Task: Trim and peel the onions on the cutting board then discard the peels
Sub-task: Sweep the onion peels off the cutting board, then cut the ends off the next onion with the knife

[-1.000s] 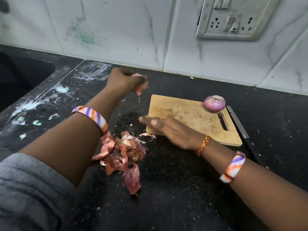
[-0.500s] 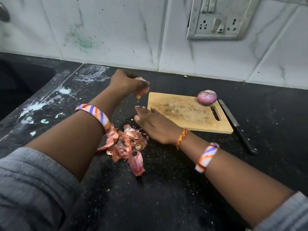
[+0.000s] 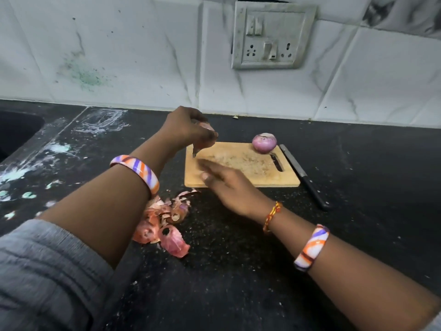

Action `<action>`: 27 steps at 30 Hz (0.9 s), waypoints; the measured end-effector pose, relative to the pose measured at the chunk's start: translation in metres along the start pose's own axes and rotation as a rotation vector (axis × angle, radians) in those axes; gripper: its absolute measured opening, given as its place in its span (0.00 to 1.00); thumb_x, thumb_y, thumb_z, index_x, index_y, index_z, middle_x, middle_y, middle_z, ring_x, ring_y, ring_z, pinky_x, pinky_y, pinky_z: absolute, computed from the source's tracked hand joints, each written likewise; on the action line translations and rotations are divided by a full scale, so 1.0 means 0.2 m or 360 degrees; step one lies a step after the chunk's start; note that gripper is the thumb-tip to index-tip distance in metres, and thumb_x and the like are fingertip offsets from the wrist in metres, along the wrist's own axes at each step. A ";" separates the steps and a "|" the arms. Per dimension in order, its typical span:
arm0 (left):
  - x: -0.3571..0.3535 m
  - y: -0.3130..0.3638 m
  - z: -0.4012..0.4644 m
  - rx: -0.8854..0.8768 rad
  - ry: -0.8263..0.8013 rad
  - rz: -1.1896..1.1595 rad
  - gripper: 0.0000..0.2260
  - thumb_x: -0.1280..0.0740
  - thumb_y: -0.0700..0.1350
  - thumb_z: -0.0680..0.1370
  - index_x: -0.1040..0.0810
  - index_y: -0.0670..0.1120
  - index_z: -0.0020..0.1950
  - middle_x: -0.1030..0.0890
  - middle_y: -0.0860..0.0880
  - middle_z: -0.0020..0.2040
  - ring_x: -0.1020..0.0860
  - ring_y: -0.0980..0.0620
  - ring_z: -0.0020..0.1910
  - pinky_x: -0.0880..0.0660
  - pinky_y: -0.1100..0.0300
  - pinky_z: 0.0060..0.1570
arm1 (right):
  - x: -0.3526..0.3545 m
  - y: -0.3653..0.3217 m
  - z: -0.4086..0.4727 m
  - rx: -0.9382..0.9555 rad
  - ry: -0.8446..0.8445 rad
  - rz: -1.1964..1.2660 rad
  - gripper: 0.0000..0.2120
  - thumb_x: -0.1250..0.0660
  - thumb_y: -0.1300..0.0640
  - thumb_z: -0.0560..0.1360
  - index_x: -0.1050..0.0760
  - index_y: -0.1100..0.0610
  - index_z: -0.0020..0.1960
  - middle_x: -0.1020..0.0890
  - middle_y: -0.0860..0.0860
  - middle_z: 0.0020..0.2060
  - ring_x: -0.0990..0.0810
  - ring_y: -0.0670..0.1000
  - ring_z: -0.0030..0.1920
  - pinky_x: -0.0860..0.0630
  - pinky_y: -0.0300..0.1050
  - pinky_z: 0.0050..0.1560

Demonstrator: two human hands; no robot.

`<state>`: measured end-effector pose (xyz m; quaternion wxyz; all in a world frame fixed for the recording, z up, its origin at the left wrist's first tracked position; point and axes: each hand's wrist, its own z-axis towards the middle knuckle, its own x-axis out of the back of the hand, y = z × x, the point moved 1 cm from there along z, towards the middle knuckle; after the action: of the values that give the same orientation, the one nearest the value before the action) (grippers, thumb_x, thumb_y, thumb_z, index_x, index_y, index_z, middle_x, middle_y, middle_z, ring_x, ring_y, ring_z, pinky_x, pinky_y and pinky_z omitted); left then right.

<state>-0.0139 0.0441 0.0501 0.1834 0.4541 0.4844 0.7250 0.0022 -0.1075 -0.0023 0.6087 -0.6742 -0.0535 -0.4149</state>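
Note:
My left hand (image 3: 188,131) grips a partly peeled onion (image 3: 207,126) above the left end of the wooden cutting board (image 3: 241,175); a thin tail hangs from its underside. My right hand (image 3: 224,185) lies flat with fingers stretched over the board's front left corner, blurred with motion. A peeled purple onion (image 3: 264,142) sits at the board's far right corner. A pile of reddish onion peels (image 3: 164,223) lies on the black counter in front of the board, beside my left forearm.
A dark-handled knife (image 3: 303,175) lies on the counter along the board's right side. A sink opening (image 3: 16,132) sits at far left. The tiled wall with a switch-and-socket plate (image 3: 272,37) stands behind. White smears mark the counter's left part.
My right hand has slid from the counter beside the peels up onto the board's front left corner. My left hand, still gripping the onion, has shifted slightly right over the board's edge.

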 end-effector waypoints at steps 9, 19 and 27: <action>-0.41 0.09 0.10 -0.0127 -0.0094 0.0425 0.23 0.30 0.45 0.70 0.26 0.43 0.64 0.22 0.44 0.61 0.24 0.46 0.57 0.29 0.59 0.51 | 0.63 0.44 -0.13 -0.0691 0.0906 -0.0775 0.17 0.40 0.63 0.75 0.26 0.59 0.63 0.22 0.58 0.59 0.24 0.57 0.60 0.27 0.54 0.61; -0.56 0.04 0.24 -0.0014 -0.0184 0.0932 0.14 0.31 0.45 0.69 0.23 0.45 0.54 0.21 0.43 0.55 0.25 0.42 0.54 0.27 0.53 0.49 | 0.66 0.60 -0.12 -0.1085 0.0331 -0.1132 0.11 0.39 0.58 0.77 0.26 0.60 0.57 0.24 0.58 0.54 0.23 0.58 0.53 0.23 0.54 0.54; -0.62 0.29 0.18 -0.0411 0.0186 0.0474 0.16 0.31 0.43 0.73 0.23 0.42 0.60 0.21 0.44 0.57 0.24 0.45 0.56 0.26 0.54 0.55 | 0.74 0.55 -0.21 -0.0928 0.0670 -0.0363 0.13 0.43 0.60 0.78 0.31 0.61 0.62 0.24 0.55 0.49 0.22 0.53 0.43 0.21 0.49 0.46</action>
<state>0.0903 -0.0513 0.0441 0.1025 0.4506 0.3247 0.8253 0.1404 -0.2365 0.0019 0.3388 -0.7089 0.1184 -0.6071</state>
